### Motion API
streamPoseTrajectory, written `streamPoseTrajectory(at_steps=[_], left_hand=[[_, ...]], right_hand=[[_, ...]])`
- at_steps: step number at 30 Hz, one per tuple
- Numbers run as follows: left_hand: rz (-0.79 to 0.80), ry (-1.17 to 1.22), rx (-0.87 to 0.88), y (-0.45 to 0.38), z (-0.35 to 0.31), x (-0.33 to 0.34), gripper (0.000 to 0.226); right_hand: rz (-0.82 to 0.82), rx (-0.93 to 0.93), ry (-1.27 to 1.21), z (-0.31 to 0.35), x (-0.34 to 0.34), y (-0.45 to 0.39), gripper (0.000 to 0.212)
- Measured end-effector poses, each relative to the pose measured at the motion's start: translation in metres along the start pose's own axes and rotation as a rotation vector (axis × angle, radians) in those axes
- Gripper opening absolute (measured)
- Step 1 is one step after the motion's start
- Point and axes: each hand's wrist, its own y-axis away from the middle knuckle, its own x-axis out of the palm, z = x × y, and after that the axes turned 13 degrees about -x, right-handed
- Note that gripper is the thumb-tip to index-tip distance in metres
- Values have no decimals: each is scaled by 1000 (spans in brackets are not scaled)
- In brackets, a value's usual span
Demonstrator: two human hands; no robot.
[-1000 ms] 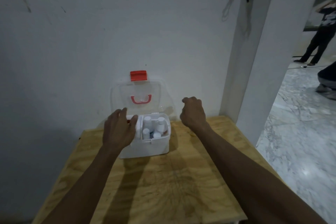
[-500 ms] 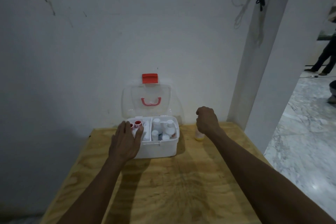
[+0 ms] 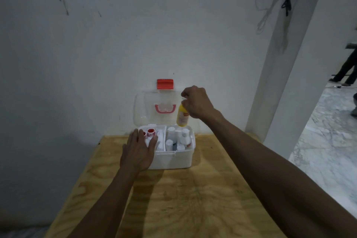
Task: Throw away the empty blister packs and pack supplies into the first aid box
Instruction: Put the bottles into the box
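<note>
2 hands share it: the right hand (image 3: 198,102) pinches the yellow bottle (image 3: 182,115) over the first aid box (image 3: 170,157), which the flat left hand (image 3: 139,150) steadies; lower it upright into the right compartment.

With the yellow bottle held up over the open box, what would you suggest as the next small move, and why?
Probably lower the yellow bottle straight down into the right compartment of the first aid box. The right hand grips it by the top just above that side, among white bottles, the lid stands open, and the left hand steadies the box.
</note>
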Motion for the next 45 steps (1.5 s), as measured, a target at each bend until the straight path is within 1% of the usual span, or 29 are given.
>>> streamPoseTrajectory(at_steps=[8, 11, 13, 16, 24, 32, 39, 43, 45], left_hand=[[20, -11, -19, 0, 0, 1, 77], [29, -6, -13, 0, 0, 1, 76], [37, -1, -15, -1, 0, 2, 76], [37, 2, -17, -1, 0, 2, 75], [30, 7, -17, 0, 0, 1, 74], [39, 3, -12, 0, 0, 0, 72], [40, 13, -9, 2, 0, -1, 72], [40, 13, -17, 1, 0, 0, 71], [41, 10, -19, 2, -1, 0, 71]], right_hand=[[118, 28, -34, -4, 40, 5, 31], [165, 55, -50, -7, 50, 8, 29], [194, 80, -58, -10, 57, 10, 32], [221, 100, -66, -12, 66, 12, 35], [279, 114, -53, -16, 75, 15, 31], [311, 136, -32, -15, 77, 11, 28], [322, 152, -60, -17, 73, 11, 33], [295, 149, -64, -17, 65, 8, 37], [237, 136, -67, -16, 58, 4, 36]])
